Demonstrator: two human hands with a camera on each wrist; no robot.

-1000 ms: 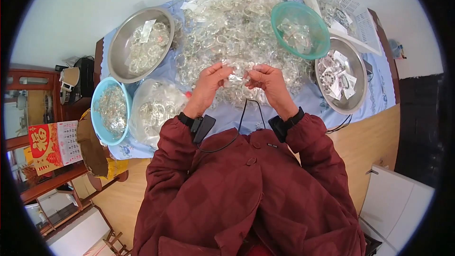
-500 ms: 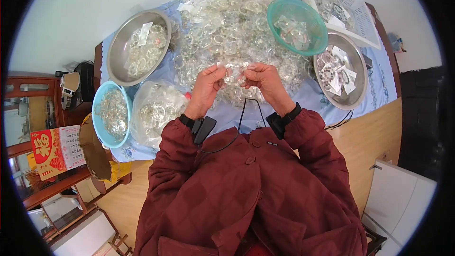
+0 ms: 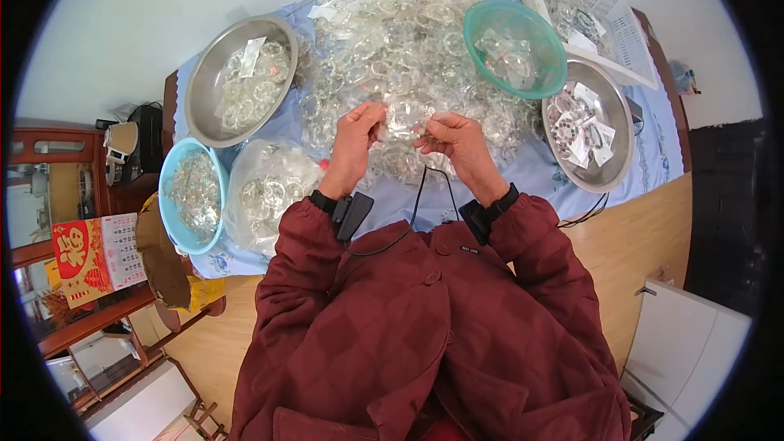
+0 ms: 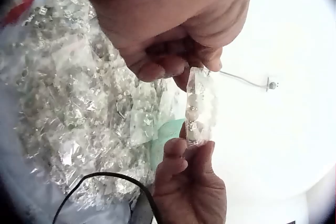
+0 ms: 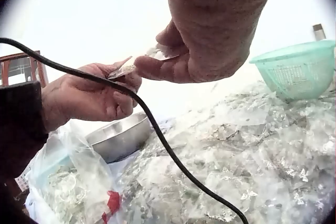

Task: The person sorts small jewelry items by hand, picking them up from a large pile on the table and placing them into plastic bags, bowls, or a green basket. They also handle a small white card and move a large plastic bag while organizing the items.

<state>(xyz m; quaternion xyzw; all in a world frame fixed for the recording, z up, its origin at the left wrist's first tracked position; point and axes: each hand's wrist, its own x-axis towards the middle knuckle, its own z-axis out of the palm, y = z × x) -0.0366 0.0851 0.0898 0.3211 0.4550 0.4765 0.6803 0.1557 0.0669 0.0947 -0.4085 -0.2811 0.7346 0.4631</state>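
Observation:
My left hand pinches one end of a small clear plastic packet, thumb against fingers. Pale, pearly beads show through the plastic in the left wrist view. At the packet's other end are the thumb and fingertips of my right hand, pinching its edge. The packet is stretched between both hands, above the near part of a large heap of clear bagged bracelets. In the right wrist view my fingers hide most of the packet.
Two steel basins flank the heap, with a green plastic basket at right and a white crate behind. A light-blue tub and a plastic bag of bracelets stand at left. A black cable loops near my hands.
The packet now lies flatter and shows more between my hands. My left hand has risen slightly and the gap between the hands has widened a little.

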